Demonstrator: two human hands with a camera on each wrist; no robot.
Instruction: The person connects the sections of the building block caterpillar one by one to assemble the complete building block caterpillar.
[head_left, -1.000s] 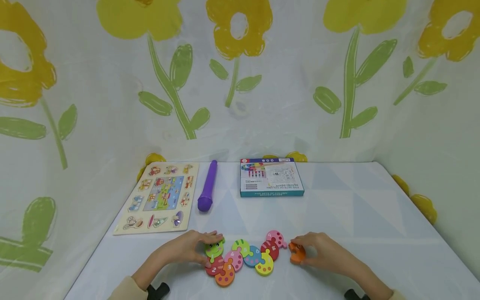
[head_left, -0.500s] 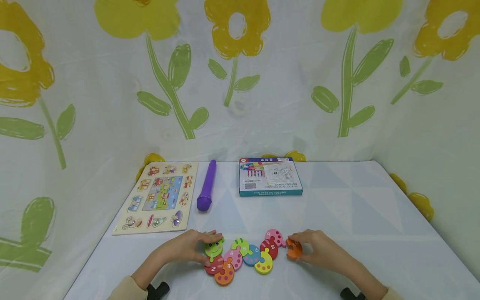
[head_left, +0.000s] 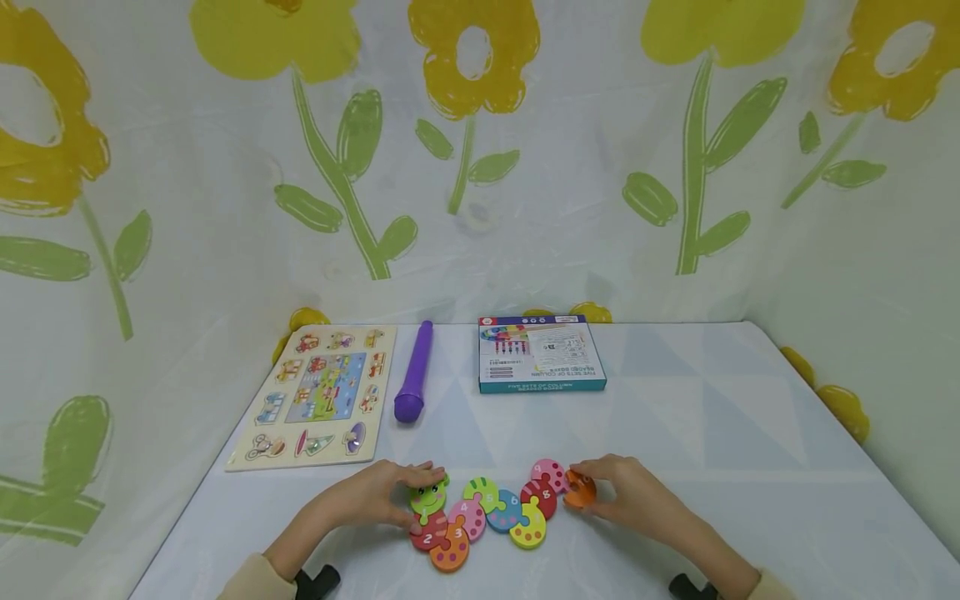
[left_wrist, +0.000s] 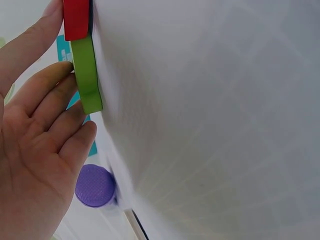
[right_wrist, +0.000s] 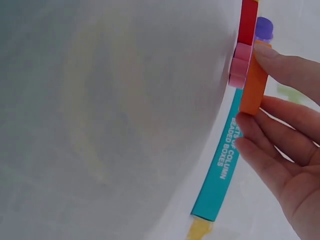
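Wooden number puzzle pieces form a caterpillar [head_left: 469,518] on the table, with a smiling green head piece [head_left: 428,497] at the left and a pink piece [head_left: 551,475] at the right end. My left hand [head_left: 360,498] holds the head end, fingers at the green piece and thumb at the red piece [head_left: 429,533] marked 2. My right hand [head_left: 637,496] pinches an orange piece [head_left: 581,490] by its edges, right beside the pink one. In the right wrist view this orange piece [right_wrist: 255,87] sits higher than the pink piece [right_wrist: 240,67], partly overlapping it.
A wooden picture puzzle board [head_left: 255,404] lies at the back left. Beside it are a purple toy microphone [head_left: 414,375] and a flat cardboard box [head_left: 542,357] with a teal side. A flowered curtain [head_left: 562,208] hangs behind the white table [head_left: 720,417].
My right hand has moved left with the orange piece, up to the pink piece at the caterpillar's end. The left hand has stayed in place.
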